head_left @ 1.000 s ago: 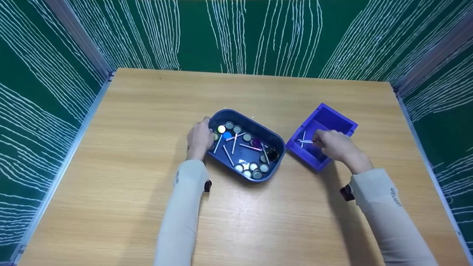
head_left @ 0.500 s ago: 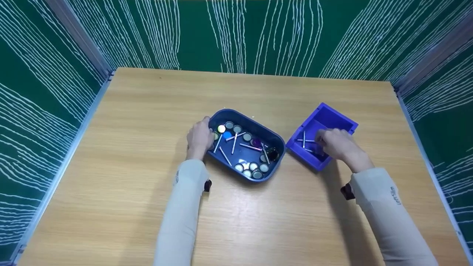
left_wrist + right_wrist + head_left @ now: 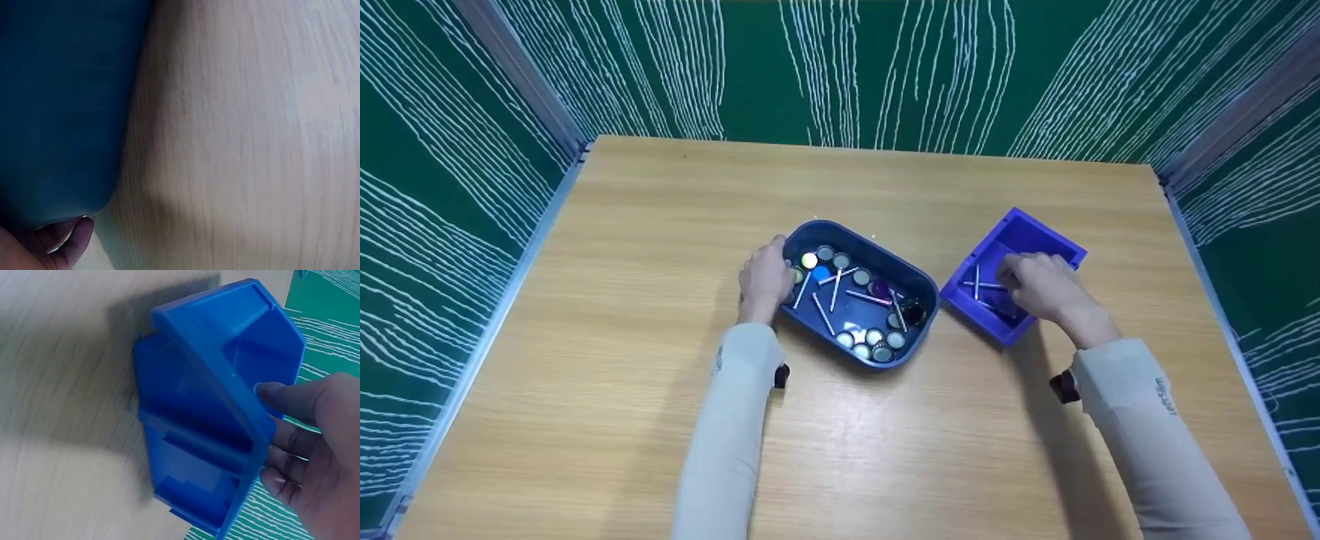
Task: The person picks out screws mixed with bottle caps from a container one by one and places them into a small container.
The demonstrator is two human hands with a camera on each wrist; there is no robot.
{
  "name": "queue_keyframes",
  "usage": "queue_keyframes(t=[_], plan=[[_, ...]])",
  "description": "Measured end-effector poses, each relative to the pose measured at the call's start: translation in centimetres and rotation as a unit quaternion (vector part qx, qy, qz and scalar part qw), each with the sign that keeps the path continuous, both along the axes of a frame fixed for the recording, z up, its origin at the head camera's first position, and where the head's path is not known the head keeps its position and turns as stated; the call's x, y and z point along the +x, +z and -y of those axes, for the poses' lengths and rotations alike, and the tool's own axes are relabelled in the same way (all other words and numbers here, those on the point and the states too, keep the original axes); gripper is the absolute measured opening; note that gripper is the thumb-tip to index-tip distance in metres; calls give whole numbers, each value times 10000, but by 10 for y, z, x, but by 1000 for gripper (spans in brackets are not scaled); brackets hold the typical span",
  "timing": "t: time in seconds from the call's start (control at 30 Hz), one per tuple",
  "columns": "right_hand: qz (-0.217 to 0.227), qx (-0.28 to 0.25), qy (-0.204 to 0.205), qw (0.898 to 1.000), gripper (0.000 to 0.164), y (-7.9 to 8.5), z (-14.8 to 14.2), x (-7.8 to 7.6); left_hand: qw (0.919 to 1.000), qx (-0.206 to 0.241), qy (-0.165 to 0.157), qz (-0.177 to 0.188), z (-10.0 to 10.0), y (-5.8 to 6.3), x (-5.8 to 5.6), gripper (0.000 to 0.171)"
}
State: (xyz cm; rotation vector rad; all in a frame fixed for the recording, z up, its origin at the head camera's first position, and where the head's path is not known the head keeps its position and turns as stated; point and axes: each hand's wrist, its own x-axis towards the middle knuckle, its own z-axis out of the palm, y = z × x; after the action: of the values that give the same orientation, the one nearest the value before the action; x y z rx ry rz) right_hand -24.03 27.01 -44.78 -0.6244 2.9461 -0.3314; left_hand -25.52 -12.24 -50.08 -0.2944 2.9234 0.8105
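Observation:
My left hand (image 3: 766, 281) grips the left end of a dark blue tub (image 3: 877, 251), its fingers over the rim. In the left wrist view, curled fingertips (image 3: 76, 242) touch the tub's bottom edge. Inside the tub lie several bottle caps (image 3: 862, 278) and thin shiny rods (image 3: 836, 291), kind unclear. My right hand (image 3: 1046, 289) reaches into a purple-blue bin (image 3: 1027, 232), above a few crossed thin rods (image 3: 976, 281). The right wrist view shows my thumb (image 3: 287, 396) at the bin's far wall; some fingertips are hidden, and no held thing shows.
Both containers stand on a wooden table (image 3: 660, 225), their near corners almost touching. Green panels (image 3: 870, 75) with white wavy lines rise behind and at both sides, with grey posts (image 3: 529, 75) at the corners.
One second ago my right fingers were at the rods' ends; now the rods lie spread in the bin and the hand is slightly higher. One rod in the tub shifted; my left hand stayed.

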Motion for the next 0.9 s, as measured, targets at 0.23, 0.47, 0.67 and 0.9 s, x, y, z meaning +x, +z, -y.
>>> queue_keyframes(t=[0.23, 0.47, 0.67, 0.9], plan=[[-233, -35, 143, 9996, 17, 4, 9, -4, 9997, -112, -102, -215, 1, 1, 2, 42], [289, -282, -12, 9992, 20, 14, 21, -1, 9997, -84, -149, -151, 2, 0, 1, 41], [463, -414, -22, 9981, 23, 25, 42, 0, 9999, -54, -105, -98, 1, 2, 1, 44], [256, -469, 210, 9984, 25, 30, 67, -1, 9999, -53, -94, -65, 1, 2, 1, 45]])
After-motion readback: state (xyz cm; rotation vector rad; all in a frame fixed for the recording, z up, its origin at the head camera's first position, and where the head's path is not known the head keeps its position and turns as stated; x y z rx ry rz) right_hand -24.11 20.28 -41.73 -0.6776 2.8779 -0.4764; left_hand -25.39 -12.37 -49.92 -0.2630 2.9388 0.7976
